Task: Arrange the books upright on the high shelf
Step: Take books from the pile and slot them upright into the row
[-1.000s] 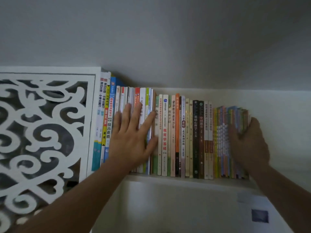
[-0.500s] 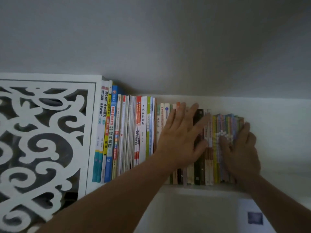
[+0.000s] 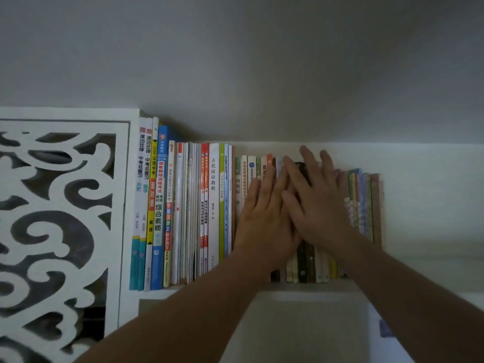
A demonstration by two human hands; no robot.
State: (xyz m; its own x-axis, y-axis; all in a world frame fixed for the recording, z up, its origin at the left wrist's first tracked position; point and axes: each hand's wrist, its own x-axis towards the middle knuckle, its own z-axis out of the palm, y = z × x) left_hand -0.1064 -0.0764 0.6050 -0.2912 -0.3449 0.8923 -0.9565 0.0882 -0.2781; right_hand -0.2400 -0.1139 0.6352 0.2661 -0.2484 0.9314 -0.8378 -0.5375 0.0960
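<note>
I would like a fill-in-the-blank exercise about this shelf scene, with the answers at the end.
1. The books stand ____ on the shelf.
2. Both hands press flat on the ____ of the books.
3. The right hand partly overlaps the ____ hand.
4. The carved white panel is to the ____ of the books.

Answers: upright; spines; left; left

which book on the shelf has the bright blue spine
The tall blue book, fourth from the left end beside the yellow-spined one; its neighbours are white, yellow or cream.
</note>
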